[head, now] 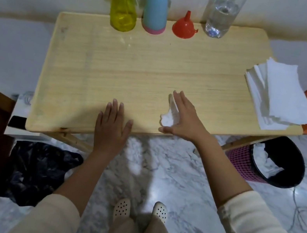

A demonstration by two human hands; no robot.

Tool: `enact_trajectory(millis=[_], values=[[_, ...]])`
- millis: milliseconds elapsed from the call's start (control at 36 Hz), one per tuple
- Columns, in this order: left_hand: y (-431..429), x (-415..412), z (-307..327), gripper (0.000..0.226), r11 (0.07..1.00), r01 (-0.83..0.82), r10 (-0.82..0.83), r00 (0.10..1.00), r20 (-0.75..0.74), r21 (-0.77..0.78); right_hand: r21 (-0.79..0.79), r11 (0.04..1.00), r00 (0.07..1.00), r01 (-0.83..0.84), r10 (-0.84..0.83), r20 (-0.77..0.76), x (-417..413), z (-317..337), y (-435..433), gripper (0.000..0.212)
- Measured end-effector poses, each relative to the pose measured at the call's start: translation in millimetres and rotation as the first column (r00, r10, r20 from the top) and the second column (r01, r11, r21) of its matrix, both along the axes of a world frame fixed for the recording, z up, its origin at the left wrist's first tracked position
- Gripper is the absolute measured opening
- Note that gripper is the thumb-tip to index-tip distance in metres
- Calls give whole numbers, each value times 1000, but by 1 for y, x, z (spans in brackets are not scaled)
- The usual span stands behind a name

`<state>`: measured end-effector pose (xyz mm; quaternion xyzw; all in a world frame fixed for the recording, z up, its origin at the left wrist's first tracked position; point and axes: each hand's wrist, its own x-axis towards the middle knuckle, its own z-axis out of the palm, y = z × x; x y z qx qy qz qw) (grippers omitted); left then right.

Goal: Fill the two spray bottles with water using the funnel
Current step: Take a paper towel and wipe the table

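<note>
Wiping seems to be the step in hand: the right hand lies with straight fingers over a crumpled tissue, pressing it to the table near the front edge. Whether the thumb also nips it I cannot tell. The left hand rests flat on the front edge, fingers spread, holding nothing.

Along the back edge stand the yellow bottle and blue bottle side by side, spray heads on. Just right of them sits the funnel, mouth down, then the water bottle, partly full. None is touched, and how full the sprayers are cannot be read.

Next — by my judgement — the tissue goes into the bin at the right. If filling remains, a spray head must be unscrewed and the funnel turned spout-down into the neck.
</note>
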<state>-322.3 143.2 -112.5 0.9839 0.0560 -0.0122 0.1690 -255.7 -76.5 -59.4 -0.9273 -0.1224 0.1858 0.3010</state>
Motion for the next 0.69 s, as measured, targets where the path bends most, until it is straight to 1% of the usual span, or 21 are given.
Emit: enact_trajectory(millis=[83, 111, 194, 278, 417, 472, 556, 639, 694], values=[[0, 0, 0, 76, 1000, 0, 0, 1000, 3, -5, -94, 995, 999, -17, 22, 47, 4, -1, 6, 116], [1, 0, 0, 75, 1000, 3, -3, 1000, 2, -5, -113, 994, 997, 2, 7, 80, 4, 0, 8, 111], [1, 0, 0, 75, 1000, 14, -14, 1000, 10, -5, -143, 988, 987, 56, -34, 155, 3, 1, 16, 87], [1, 0, 2, 77, 1000, 10, -9, 1000, 7, -18, -144, 986, 985, 82, -58, 166, -2, -2, 19, 73], [-2, 3, 6, 80, 998, -25, 27, 999, 28, -61, -66, 985, 978, 157, -146, 152, -15, -6, 17, 63], [-4, 6, 9, 75, 996, -51, 53, 998, 25, -68, -27, 981, 971, 192, -186, 153, -21, -8, 15, 57], [-10, 11, 15, 69, 993, -88, 86, 996, -24, -83, 42, 971, 960, 234, -238, 147, -33, -9, 9, 48], [-23, 15, 24, 59, 983, -118, 112, 992, -49, -140, 96, 953, 944, 287, -298, 143, -45, -7, -2, 38], [-40, 15, 29, 53, 979, -97, 89, 995, -53, -177, 123, 934, 924, 335, -351, 151, -52, -4, -14, 33]])
